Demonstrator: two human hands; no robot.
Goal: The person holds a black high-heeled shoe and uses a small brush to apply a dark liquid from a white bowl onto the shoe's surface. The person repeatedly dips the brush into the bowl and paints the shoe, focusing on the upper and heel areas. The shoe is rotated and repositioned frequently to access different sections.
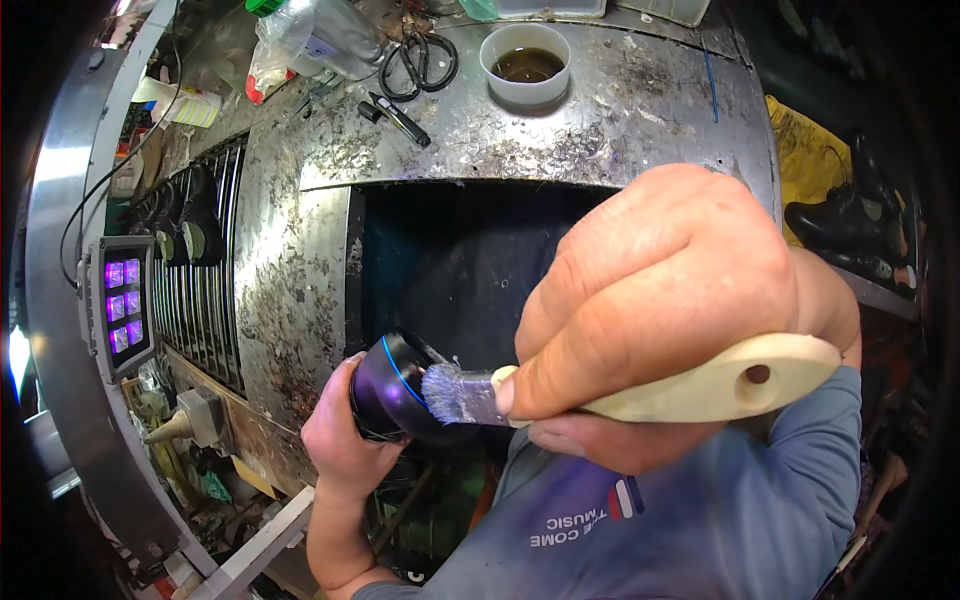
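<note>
My right hand (665, 300) is closed around a flat brush (710, 385) with a pale wooden handle, which has a hole near its end. Whitish, clumped bristles (448, 393) touch the rim of a glossy black shoe (385, 400). A thin blue line runs across the shoe, and a purple sheen lies on its side. On the left, my left hand (345, 430) grips the shoe from its outer side. Part of the shoe is hidden behind the brush, and its far end is lost in shadow.
A dark recess (460, 260) opens in the stained metal bench (280, 260). Behind it are a cup of brown liquid (525, 65), scissors (418, 66), a marker (400, 120) and a green-capped bottle (325, 40). A purple-lit lamp (123, 305) and black shoes (200, 225) stand left; black footwear (845, 220) lies right.
</note>
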